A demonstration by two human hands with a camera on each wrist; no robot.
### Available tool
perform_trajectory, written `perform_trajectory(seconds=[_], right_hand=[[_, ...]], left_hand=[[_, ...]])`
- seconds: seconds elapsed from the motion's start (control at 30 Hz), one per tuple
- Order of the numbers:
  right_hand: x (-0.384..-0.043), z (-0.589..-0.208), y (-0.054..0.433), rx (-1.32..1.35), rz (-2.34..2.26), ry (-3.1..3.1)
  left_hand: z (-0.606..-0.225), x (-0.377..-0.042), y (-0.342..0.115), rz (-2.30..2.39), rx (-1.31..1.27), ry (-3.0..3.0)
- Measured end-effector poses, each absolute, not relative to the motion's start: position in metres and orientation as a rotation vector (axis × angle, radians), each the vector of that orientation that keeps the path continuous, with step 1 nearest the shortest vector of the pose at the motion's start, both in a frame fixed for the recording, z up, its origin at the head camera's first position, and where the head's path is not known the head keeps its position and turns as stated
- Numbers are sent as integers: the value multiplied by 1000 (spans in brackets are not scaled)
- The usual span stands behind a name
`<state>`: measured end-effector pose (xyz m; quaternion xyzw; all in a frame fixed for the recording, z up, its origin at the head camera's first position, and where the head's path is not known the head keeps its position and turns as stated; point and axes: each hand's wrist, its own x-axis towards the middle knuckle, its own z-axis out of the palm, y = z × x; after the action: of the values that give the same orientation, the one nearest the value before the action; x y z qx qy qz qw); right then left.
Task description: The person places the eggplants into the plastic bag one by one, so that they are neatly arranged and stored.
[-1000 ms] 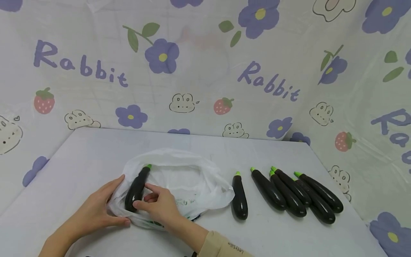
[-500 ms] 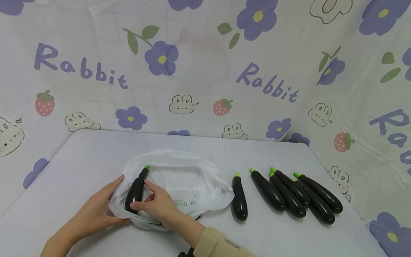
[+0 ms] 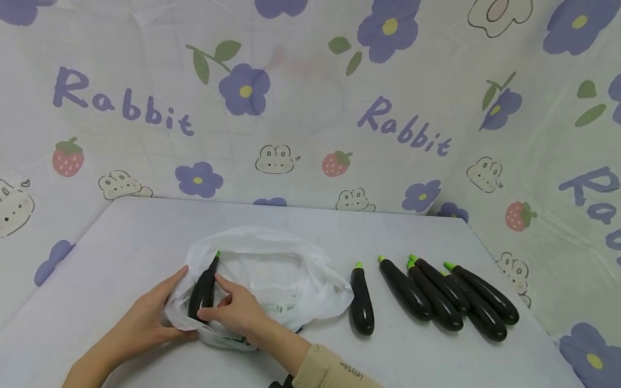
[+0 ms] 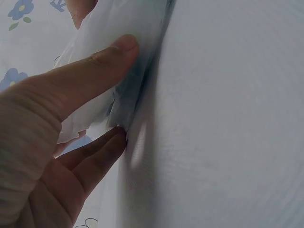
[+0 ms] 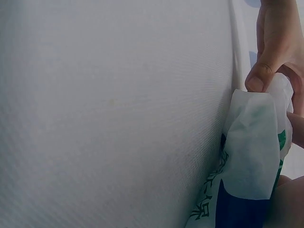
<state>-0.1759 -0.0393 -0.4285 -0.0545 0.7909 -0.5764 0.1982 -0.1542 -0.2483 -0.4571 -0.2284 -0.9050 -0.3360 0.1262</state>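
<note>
In the head view a white plastic bag (image 3: 257, 237) lies on the table with its mouth spread wide. My left hand (image 3: 150, 318) holds the bag's left end, thumb in front and fingers behind; the left wrist view shows the thumb (image 4: 102, 69) against the plastic. A dark eggplant (image 3: 202, 293) with a green stem tip lies inside the bag's left end. My right hand (image 3: 237, 310) reaches into the mouth and pinches this eggplant between thumb and fingers. In the right wrist view the bag's printed side (image 5: 254, 152) covers most of the right hand.
Just right of the bag lies a single eggplant (image 3: 361, 302). Further right several more eggplants (image 3: 436, 296) lie close together, some overlapping. A patterned cloth (image 3: 301, 124) hangs behind the white table (image 3: 160, 226). Part of a black object (image 3: 281, 382) shows beside the right sleeve.
The eggplant in the bag has shifted slightly left and settled a little lower, with the right hand following it. The left hand stays at the bag's left end.
</note>
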Motion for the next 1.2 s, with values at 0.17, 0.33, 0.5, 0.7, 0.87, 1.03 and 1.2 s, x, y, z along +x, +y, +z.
perform_trajectory(seconds=[0.17, 0.33, 0.5, 0.7, 0.87, 1.03, 1.2], right_hand=[[-177, -429, -40, -153, -1584, 2219], [-176, -428, -40, -159, -1562, 2230], [-176, -427, -39, -181, -1573, 2222], [-176, -427, -39, -194, -1583, 2216], [-176, -427, -39, -192, -1577, 2206], [-177, -428, -38, -212, -1580, 2206], [-178, -428, -37, -231, -1574, 2212]], left_hand=[[-456, -154, -247, -960, -668, -2632], [-455, -153, -246, -952, -654, -2633], [-454, -153, -246, -960, -650, -2639], [-453, -152, -246, -951, -628, -2662], [-453, -151, -246, -957, -605, -2705], [-453, -151, -246, -964, -601, -2737], [-453, -151, -245, -973, -597, -2724]])
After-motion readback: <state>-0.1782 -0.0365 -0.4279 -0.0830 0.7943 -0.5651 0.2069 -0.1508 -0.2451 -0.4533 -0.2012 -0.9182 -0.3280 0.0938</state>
